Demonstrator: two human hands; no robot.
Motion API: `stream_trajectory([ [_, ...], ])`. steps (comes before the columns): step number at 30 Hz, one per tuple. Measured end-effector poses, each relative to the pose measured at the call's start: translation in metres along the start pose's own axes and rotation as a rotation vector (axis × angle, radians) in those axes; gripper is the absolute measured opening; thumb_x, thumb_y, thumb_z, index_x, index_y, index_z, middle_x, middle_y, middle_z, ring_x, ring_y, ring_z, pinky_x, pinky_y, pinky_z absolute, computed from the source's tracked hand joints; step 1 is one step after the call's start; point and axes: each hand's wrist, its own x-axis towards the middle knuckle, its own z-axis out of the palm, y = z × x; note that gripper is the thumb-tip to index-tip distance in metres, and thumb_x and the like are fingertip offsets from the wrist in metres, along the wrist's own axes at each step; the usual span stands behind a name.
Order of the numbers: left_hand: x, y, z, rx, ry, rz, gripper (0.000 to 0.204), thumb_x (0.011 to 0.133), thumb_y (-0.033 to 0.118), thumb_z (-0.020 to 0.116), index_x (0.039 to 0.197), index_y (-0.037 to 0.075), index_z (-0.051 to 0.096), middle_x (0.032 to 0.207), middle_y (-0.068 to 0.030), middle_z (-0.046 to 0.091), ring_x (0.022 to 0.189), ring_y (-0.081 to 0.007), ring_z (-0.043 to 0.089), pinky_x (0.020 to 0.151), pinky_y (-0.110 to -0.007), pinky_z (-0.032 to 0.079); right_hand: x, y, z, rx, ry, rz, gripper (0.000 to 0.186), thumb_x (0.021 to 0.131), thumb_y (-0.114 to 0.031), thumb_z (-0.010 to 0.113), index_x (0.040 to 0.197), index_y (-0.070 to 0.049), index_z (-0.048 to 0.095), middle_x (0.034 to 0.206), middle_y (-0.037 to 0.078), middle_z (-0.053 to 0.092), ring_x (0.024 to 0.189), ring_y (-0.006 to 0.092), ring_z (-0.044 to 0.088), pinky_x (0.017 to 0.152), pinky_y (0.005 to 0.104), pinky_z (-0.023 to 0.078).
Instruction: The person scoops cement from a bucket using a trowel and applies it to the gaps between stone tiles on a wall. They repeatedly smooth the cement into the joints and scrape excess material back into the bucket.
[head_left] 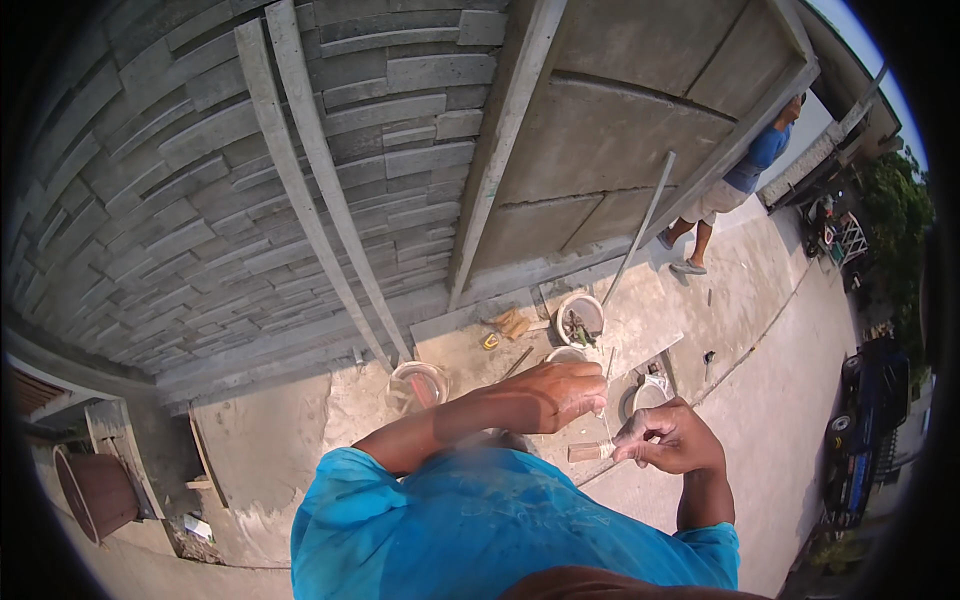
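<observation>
String, thin and pale [606,415], is running taut between the person's two hands, held up in front of the blue shirt [480,530] and well above the concrete ground [780,400]. The left hand [555,393] is reaching across the body with its fingers closed together, pinching the upper part of the line. The right hand [668,438] is curling into a loose fist just below and to the side, fingertips clamped on the lower end. Below the hands, a small wooden block [585,452] is lying on the ground. Four buckets are sitting near the foot of the wall: one with a reddish inside [418,385], one partly hidden behind the left hand [566,354], one holding tools or debris [580,318], and one dark-rimmed one beside the right hand [645,393]. Two long grey battens [310,190] are leaning against the stacked-stone wall [150,220]. One thin rod [640,228] is leaning on the plain rendered panel [600,140]. Farther off, another person in a blue top [735,185] is bending by the wall. One large brown tub [95,490] is standing at the far left.
</observation>
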Motion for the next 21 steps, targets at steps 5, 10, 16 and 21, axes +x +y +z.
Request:
stream_trajectory([
  [5,0.001,-0.001,0.043,-0.068,0.131,-0.151,0.019,0.104,0.023,0.051,0.106,0.006,0.056,0.104,-0.0158,0.057,0.101,-0.0371,0.058,0.084,-0.051,0.046,0.019,0.020,0.009,-0.002,0.658,0.059,0.012,0.090,-0.007,0.076,0.086,-0.001,0.067,0.072,0.009,0.071,0.059,0.0133,0.064,0.051,0.0276,0.048],
  [10,-0.004,-0.007,0.005,-0.123,-0.037,0.104,0.020,0.106,0.022,0.049,0.102,0.004,0.058,0.093,-0.0162,0.059,0.091,-0.0386,0.060,0.081,-0.047,0.047,-0.002,0.001,0.009,0.238,0.034,0.001,0.009,0.092,-0.003,0.072,0.085,0.000,0.066,0.076,0.013,0.072,0.062,0.0137,0.067,0.052,0.0269,0.051],
  [16,-0.012,-0.001,0.038,-0.003,0.246,-0.094,0.019,0.103,0.020,0.054,0.100,0.001,0.057,0.093,-0.0167,0.059,0.092,-0.0382,0.060,0.081,-0.046,0.047,0.023,0.024,0.026,-0.055,0.741,0.061,0.010,0.091,-0.004,0.074,0.087,0.001,0.067,0.073,0.009,0.071,0.060,0.0112,0.065,0.052,0.0256,0.050],
  [21,-0.007,-0.014,0.007,-0.232,-0.025,0.001,0.017,0.102,0.018,0.054,0.098,0.002,0.058,0.094,-0.0182,0.059,0.094,-0.0383,0.061,0.082,-0.048,0.046,-0.001,0.017,0.026,0.356,0.087,-0.047,0.017,0.088,-0.012,0.079,0.085,-0.002,0.065,0.069,0.007,0.068,0.055,0.0107,0.061,0.053,0.0261,0.048],
])
